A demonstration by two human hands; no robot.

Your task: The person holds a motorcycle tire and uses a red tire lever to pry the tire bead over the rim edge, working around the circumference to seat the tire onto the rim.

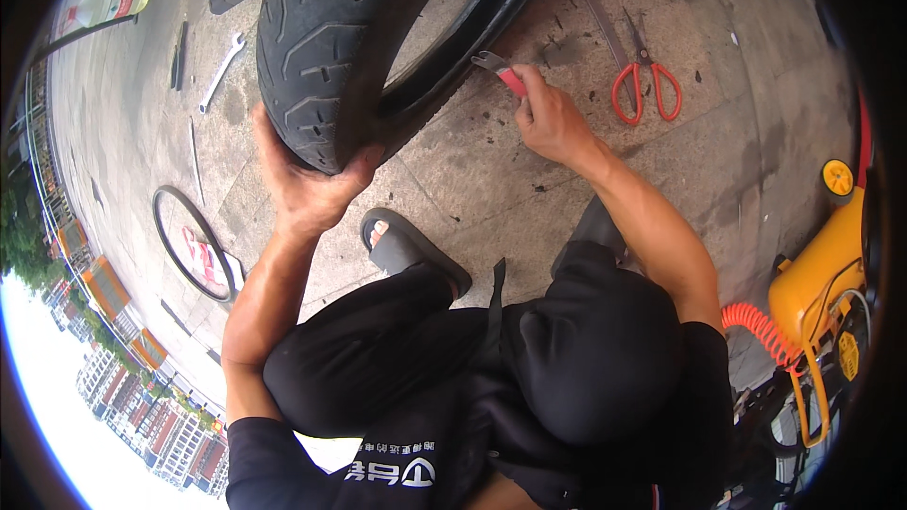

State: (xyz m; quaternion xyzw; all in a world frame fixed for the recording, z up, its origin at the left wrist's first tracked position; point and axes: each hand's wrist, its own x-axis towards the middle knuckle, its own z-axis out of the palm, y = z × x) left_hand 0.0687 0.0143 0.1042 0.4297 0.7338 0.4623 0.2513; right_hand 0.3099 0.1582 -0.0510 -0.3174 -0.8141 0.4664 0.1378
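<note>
A black scooter tyre [312,57] stands tilted in front of me, its open inner side facing right. My left hand [316,194] is closed around its near edge, thumb on the inner side and fingers on the tread side. In my right hand [556,123] is a pair of red-handled pliers [511,80]. Their grey jaws point left, close to the tyre's right rim; whether they touch it I cannot tell. Red-handled scissors [644,66] lie on the paving to the right of that hand.
Left of the tyre lie a wrench [223,74], a dark slim tool [179,55] and a thin rod [195,161]. A black ring [162,236] rests nearer. A clear bottle [109,0] is far left. At right stands a yellow machine [820,269] with an orange coiled hose [763,331].
</note>
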